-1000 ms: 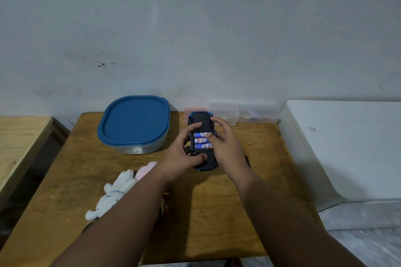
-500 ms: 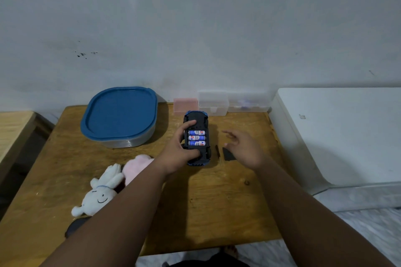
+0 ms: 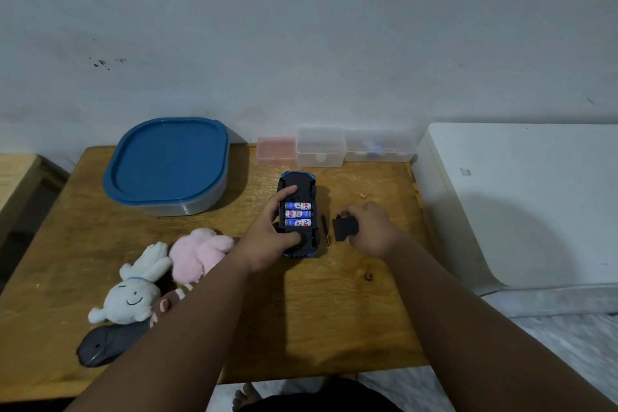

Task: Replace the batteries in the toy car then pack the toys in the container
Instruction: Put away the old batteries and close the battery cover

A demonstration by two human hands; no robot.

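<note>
A blue toy car (image 3: 298, 184) lies upside down on the wooden table (image 3: 321, 311), its battery bay uncovered with three blue-and-white batteries (image 3: 298, 214) inside. My left hand (image 3: 267, 231) grips the car around its left side and near end. To the right, my right hand (image 3: 371, 227) closes on the black battery cover (image 3: 343, 228), which rests on or just above the table. A thin screwdriver (image 3: 325, 230) lies between car and cover. The grey container with a blue lid (image 3: 167, 164) stands shut at the back left.
A white plush (image 3: 132, 294), a pink plush (image 3: 197, 252), a brown striped plush (image 3: 174, 299) and a dark grey whale-like toy (image 3: 107, 343) lie at the front left. Small pink (image 3: 276, 150) and clear boxes (image 3: 321, 145) line the wall. A white appliance (image 3: 521, 197) borders the table's right edge.
My right hand left the car, moved right and closed on the black cover. My left hand stays on the car. The view shifted slightly.
</note>
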